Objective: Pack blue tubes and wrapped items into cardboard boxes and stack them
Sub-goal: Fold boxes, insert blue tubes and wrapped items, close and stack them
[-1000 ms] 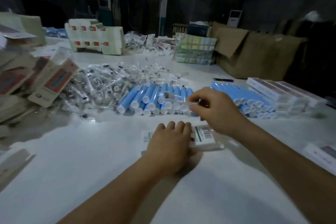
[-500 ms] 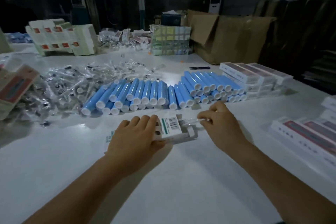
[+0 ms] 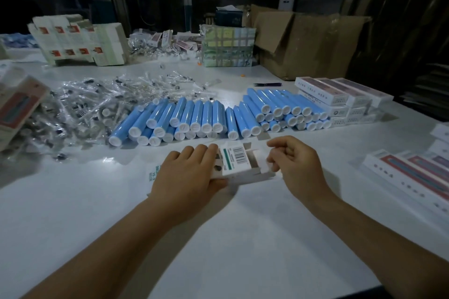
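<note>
— Box [image 3: 237,161] direction, which way does it run?

— Its long axis lies left to right across the white surface [image 3: 73,213] in front of me. The open end with its flaps faces right, toward my right hand [image 3: 295,165]. My left hand [image 3: 188,172] lies over the left part of the box, fingers on top and thumb curled under the near edge, gripping it. My right hand has its fingers curled at the open flaps; I cannot tell whether they pinch anything.

— And around it?

— Just beyond the box, blue tubes [image 3: 194,116] lie in rows, white caps toward me. A heap of clear wrapped items [image 3: 80,107] sits to their left, and stacked white cartons [image 3: 340,99] to their right. A brown shipping carton [image 3: 303,43] stands farther back. The room behind is dark.

— Any writing?

— A barcode and a green stripe on the box top; the small print is too blurred to read.
</note>
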